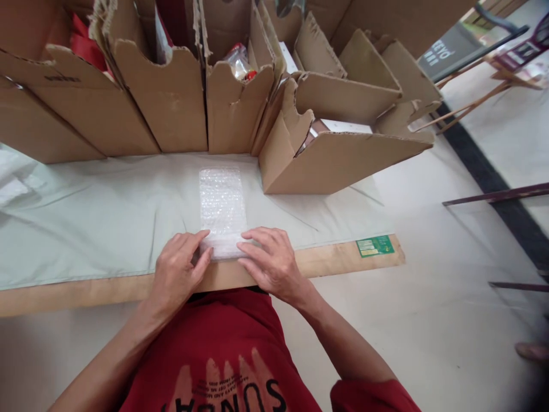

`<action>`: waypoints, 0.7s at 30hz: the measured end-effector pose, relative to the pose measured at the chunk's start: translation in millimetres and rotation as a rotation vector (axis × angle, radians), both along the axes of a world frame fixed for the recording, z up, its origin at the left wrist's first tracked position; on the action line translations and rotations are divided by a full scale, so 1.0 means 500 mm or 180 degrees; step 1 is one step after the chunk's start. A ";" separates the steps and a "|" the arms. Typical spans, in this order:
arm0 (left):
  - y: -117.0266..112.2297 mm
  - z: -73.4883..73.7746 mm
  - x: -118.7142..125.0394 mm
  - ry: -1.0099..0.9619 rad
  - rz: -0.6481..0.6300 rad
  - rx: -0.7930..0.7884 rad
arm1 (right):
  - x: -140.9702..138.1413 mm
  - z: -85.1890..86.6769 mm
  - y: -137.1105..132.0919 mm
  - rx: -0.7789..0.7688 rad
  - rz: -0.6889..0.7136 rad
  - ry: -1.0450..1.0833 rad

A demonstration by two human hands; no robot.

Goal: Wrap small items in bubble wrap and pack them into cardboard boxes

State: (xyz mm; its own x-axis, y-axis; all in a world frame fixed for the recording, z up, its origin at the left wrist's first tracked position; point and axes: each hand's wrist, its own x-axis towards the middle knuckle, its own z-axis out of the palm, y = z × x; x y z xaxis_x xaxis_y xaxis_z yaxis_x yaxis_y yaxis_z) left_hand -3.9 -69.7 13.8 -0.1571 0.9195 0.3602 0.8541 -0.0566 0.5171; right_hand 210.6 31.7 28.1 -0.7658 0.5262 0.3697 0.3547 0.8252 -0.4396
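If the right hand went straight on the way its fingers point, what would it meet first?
The bubble wrap: the right hand seems to be at its folded near end. Beyond that, the left hand lies roughly in line; exact contact is hard to judge here.

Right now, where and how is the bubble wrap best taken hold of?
Probably by the two side edges of the bubble wrap's near end, left hand from the left, right hand from the right. It lies flat on the pale cloth, with its near end by the person, between both hands; cardboard boxes standing beyond the far end make that side more awkward.
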 end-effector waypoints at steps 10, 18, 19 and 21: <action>-0.028 0.021 -0.010 0.0053 -0.0575 0.0106 | -0.019 0.000 0.007 -0.0486 0.0294 0.0216; 0.041 -0.012 -0.034 0.0196 0.0026 0.0131 | -0.027 -0.012 0.015 0.0276 0.0092 -0.0292; 0.037 -0.010 -0.033 0.0151 -0.0057 0.0194 | -0.030 -0.014 0.018 0.0268 0.0114 -0.0279; 0.018 -0.002 -0.030 0.0034 -0.0350 0.0225 | -0.032 -0.016 0.021 0.0046 0.0080 -0.0095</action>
State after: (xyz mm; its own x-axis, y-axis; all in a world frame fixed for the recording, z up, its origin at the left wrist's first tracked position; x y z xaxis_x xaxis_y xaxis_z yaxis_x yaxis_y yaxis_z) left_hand -18.8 -60.8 13.0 -0.0525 0.9032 0.4260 0.8462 -0.1864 0.4993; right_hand 194.6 42.2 20.4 -0.7894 0.5015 0.3540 0.3467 0.8402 -0.4171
